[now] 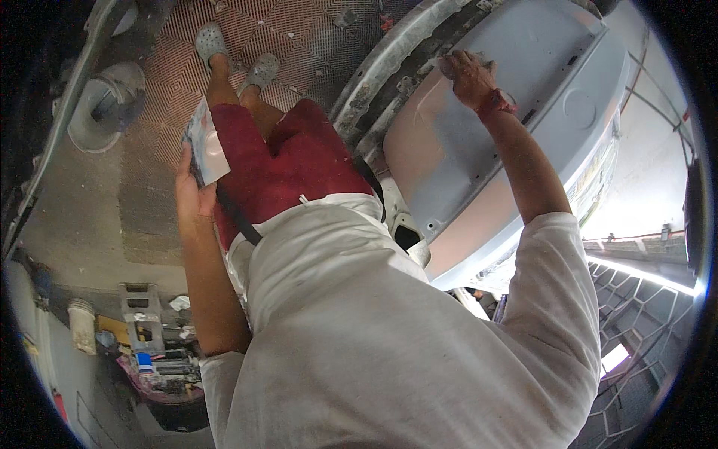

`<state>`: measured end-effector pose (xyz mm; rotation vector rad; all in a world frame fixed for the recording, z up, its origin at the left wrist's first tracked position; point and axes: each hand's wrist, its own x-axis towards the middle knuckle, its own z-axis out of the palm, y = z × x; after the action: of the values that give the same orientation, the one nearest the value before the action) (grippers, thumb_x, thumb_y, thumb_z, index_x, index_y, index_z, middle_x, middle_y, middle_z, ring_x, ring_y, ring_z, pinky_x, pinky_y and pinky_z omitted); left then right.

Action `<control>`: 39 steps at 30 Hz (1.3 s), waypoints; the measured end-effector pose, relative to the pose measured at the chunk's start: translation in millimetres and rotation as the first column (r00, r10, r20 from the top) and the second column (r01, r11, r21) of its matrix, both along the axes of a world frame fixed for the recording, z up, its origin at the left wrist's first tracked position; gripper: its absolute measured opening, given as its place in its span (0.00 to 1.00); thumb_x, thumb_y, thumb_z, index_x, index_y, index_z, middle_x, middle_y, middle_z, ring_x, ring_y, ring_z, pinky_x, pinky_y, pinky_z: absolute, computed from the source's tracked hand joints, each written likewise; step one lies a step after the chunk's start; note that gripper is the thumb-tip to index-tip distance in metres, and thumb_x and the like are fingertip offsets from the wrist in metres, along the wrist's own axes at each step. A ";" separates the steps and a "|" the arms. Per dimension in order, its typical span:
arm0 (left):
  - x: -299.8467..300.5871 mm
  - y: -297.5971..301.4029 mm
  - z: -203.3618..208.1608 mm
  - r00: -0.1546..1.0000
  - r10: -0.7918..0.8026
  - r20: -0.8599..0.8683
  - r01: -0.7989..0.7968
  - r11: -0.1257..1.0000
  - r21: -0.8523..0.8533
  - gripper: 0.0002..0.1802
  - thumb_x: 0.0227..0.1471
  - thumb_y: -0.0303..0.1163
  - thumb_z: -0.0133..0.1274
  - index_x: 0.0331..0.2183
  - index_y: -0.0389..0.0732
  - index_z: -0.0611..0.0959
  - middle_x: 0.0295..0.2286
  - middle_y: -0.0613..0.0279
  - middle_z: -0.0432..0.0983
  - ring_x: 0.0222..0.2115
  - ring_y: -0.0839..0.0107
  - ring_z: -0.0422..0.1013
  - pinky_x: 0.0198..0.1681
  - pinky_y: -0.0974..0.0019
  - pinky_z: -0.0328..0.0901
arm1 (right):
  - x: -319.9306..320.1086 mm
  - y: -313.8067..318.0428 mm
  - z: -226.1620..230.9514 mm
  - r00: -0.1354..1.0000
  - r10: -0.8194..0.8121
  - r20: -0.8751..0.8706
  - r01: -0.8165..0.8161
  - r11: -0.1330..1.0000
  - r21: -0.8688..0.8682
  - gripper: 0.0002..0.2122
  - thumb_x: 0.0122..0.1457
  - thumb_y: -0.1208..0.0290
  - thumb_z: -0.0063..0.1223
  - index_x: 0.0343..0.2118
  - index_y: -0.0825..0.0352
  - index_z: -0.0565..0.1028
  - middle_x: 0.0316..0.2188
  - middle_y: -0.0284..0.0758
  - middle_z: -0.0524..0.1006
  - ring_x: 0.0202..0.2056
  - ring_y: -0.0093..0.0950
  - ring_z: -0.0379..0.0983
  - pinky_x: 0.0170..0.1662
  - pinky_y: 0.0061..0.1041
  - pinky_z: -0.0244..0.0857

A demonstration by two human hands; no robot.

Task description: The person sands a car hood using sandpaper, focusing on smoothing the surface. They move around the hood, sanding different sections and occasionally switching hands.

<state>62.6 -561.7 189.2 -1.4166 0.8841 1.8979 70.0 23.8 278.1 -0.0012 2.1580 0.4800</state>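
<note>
My left hand (191, 185), low by my left thigh, grips the edge of a flat board (212, 153) with white and bluish-grey smears on it. The fingers go partly behind the board. My right hand (471, 81) is up at the far edge of a car body panel (479, 142), its fingers curled down against the surface. Whatever those fingers hold, if anything, is hidden; a small pale bit shows beside the knuckles. The panel is matte grey with pinkish-tan patches, and small holes run along its crease. A red band circles my right wrist.
A bare curved bumper-like part (385, 56) lies beyond the panel. On the left stands a whitish bucket (105, 108). A grey step stool (142, 318), another bucket (82, 325) and a cluttered low stand (168, 374) are behind at lower left. Ridged reddish matting (254, 30) covers the floor ahead.
</note>
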 end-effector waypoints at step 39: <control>-20.8 193.3 61.5 0.936 0.133 -0.326 -0.097 0.987 0.126 0.25 0.66 0.41 0.54 0.59 0.40 0.74 0.54 0.58 0.76 0.55 0.62 0.72 0.61 0.54 0.65 | -37.7 -202.3 140.8 0.913 -0.370 -0.173 0.068 0.554 -0.830 0.29 0.57 0.89 0.44 0.63 0.67 0.64 0.62 0.49 0.65 0.62 0.51 0.65 0.62 0.42 0.66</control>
<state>41.8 -368.4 250.7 -1.1203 0.8502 2.2848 32.4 -178.5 418.9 -0.1679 2.4766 -0.7702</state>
